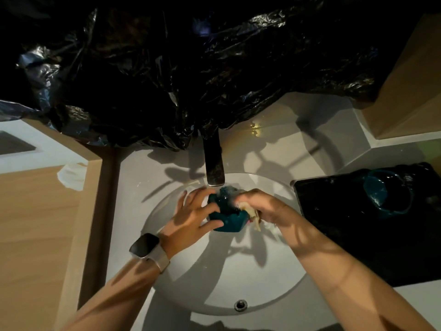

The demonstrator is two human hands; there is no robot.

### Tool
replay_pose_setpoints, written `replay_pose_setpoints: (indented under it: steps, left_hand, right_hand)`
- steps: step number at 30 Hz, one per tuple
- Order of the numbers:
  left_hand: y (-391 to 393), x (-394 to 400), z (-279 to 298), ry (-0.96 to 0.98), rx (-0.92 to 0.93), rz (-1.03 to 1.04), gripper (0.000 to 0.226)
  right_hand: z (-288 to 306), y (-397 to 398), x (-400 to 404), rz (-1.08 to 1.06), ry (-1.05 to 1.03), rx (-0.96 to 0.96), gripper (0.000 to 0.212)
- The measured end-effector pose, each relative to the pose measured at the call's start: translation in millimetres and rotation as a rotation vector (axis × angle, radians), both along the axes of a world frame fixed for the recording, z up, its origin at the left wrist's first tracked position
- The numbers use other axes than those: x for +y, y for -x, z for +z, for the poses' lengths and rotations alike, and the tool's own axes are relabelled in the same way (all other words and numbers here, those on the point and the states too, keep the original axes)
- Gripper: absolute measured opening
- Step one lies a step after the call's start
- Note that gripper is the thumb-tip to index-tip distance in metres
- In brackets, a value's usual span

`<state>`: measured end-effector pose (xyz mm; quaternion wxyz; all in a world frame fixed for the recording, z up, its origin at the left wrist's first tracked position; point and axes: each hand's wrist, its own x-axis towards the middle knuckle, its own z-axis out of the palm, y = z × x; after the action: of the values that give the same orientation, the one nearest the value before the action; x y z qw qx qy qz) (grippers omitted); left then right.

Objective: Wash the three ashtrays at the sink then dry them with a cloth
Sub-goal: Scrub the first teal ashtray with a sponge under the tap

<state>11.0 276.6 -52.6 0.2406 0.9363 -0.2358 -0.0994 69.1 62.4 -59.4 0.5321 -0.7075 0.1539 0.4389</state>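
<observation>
I have the teal ashtray point(225, 217) over the white sink basin point(214, 283), right under the dark tap spout point(214, 168), with water running onto its top. It is a deep blue-green piece with thick, chunky walls and a notched rim — glossy where it is wet, its upper part blurred by the splash. My left hand point(191, 216) has its grip on the ashtray's left side, thumb along the near wall and fingers spread round the far edge. My right hand point(265, 209) is clenched on a pale, sudsy sponge point(249, 211) pressed against the ashtray's right side.

On the bench to my right lies a black tray point(334, 223), and on it sits a second teal ashtray point(384, 194) — round-rimmed, dim in the shadow. Crumpled black plastic sheeting point(191, 68) hangs behind the tap. A smartwatch point(145, 243) with a pale band sits on my left wrist.
</observation>
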Motion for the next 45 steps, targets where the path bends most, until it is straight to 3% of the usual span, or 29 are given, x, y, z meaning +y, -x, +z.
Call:
replay_pose_setpoints:
  steps: [2,5,8,12,16,18,21,27,32,35,38,42,45]
  left_hand:
    - [-8.8,-3.2,2.7,-0.059,-0.061,-0.079,0.034]
    - [-19.6,-12.0,10.7,0.065,0.054,-0.061,0.028]
    - [-25.3,-23.8,13.8,0.267,0.318,0.068,0.027]
    - [-30.6,-27.0,-4.5,0.496,0.643,0.398,0.029]
    - [-24.3,-31.3,-2.6,0.759,0.812,0.617,0.020]
    - [-19.0,-32.5,6.8,0.860,0.854,0.691,0.022]
    - [-11.4,-30.8,11.1,0.920,0.837,0.759,0.020]
    - [-1.6,-33.5,9.3,0.842,0.720,0.853,0.023]
    - [6.9,-28.0,23.8,0.947,0.744,0.941,0.027]
    - [4.5,-24.1,19.1,0.860,0.723,1.075,0.028]
    - [9.6,-30.0,20.1,0.795,0.678,1.056,0.034]
    - [3.5,-35.3,26.3,0.799,0.513,1.180,0.037]
    - [-8.6,-32.2,23.4,0.904,0.619,1.404,0.034]
  right_hand:
    - [6.7,-3.3,1.4,-0.007,0.002,0.062,0.029]
    - [8.4,1.7,2.9,-0.126,-0.164,0.080,0.011]
    - [13.8,14.2,11.7,-0.365,-0.334,0.066,0.025]
    - [13.1,32.7,36.4,-0.489,-0.157,-0.146,0.025]
    - [7.0,39.4,55.1,-0.484,-0.118,-0.435,0.009]
    - [7.8,31.1,55.1,-0.479,-0.122,-0.539,0.016]
    - [8.0,20.3,50.8,-0.587,-0.179,-0.547,0.022]
    - [1.8,44.4,65.7,-0.265,-0.111,-0.718,0.009]
    - [-5.4,22.6,56.1,-0.440,-0.251,-0.385,0.017]
    - [-3.8,40.1,64.3,-0.334,-0.224,-0.431,0.017]
    - [-3.9,41.5,73.0,-0.229,-0.156,-0.511,0.022]
    - [0.7,22.9,66.5,-0.370,-0.203,-0.305,0.030]
    - [-2.7,43.7,61.7,-0.376,-0.172,-0.383,0.032]
